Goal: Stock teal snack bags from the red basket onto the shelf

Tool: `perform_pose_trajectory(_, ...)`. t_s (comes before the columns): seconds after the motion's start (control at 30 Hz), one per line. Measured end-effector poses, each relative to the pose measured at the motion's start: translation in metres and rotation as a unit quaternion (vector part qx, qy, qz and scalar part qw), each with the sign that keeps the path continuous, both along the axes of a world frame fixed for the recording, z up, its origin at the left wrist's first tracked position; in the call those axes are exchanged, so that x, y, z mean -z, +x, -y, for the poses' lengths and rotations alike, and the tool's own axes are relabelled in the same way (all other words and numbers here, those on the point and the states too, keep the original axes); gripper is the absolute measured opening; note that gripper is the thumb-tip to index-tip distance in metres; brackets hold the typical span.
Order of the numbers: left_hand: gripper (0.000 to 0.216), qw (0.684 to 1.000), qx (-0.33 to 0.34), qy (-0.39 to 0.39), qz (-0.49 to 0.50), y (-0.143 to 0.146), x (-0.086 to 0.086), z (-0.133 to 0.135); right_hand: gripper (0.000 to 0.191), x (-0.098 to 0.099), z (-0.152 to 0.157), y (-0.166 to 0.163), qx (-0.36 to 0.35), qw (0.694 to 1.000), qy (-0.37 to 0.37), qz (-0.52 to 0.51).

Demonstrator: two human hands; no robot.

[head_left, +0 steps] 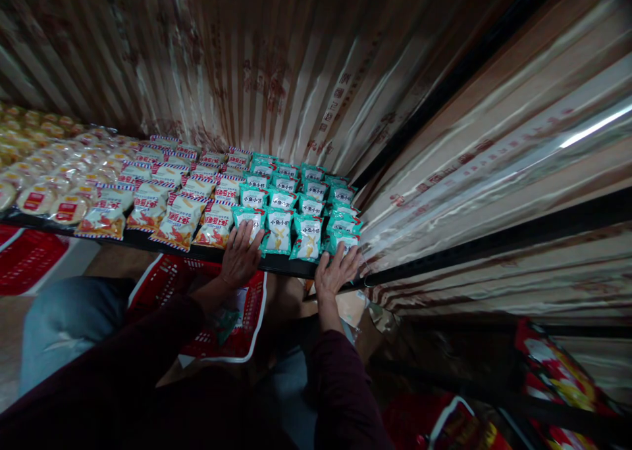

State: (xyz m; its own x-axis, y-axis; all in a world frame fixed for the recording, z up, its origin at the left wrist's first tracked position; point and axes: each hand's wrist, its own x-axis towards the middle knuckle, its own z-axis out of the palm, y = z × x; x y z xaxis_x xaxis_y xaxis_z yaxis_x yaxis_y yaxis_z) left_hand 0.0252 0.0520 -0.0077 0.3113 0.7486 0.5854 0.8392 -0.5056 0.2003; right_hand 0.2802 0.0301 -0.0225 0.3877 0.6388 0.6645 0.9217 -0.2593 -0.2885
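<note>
Rows of small teal snack packets lie flat on a dark shelf at its right end. My left hand rests at the shelf's front edge, fingers stretched over the front left teal packet. My right hand lies with fingers spread on the front right teal packet. Neither hand is closed round a packet. Both arms wear dark maroon sleeves.
Left of the teal packets lie rows of white-and-orange packets with striped edges, then yellowish round ones. A red plastic basket sits below the shelf. Shiny striped wrapping covers the wall behind and the shelving to the right.
</note>
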Motion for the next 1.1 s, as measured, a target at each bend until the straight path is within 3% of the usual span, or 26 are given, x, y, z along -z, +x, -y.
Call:
perform_pose_trajectory(0.23,0.049,1.000,0.009,-0.002,0.000,-0.005,-0.004,-0.002,0.056,0.004,0.001,0.004,0.005,1.000,-0.013,-0.003)
perform_pose_trajectory(0.53,0.048,1.000,0.018,-0.001,-0.002,-0.004,0.006,-0.011,0.053,0.009,-0.001,0.006,0.004,1.000,-0.027,-0.010)
perform_pose_trajectory(0.8,0.047,0.999,0.043,0.011,-0.014,0.009,-0.013,-0.002,0.063,0.008,0.003,0.010,0.013,1.000,-0.018,-0.006)
perform_pose_trajectory(1.1,0.047,0.997,0.072,-0.021,-0.027,0.037,-0.020,-0.007,0.055,0.006,0.001,0.010,0.005,0.999,-0.006,-0.046)
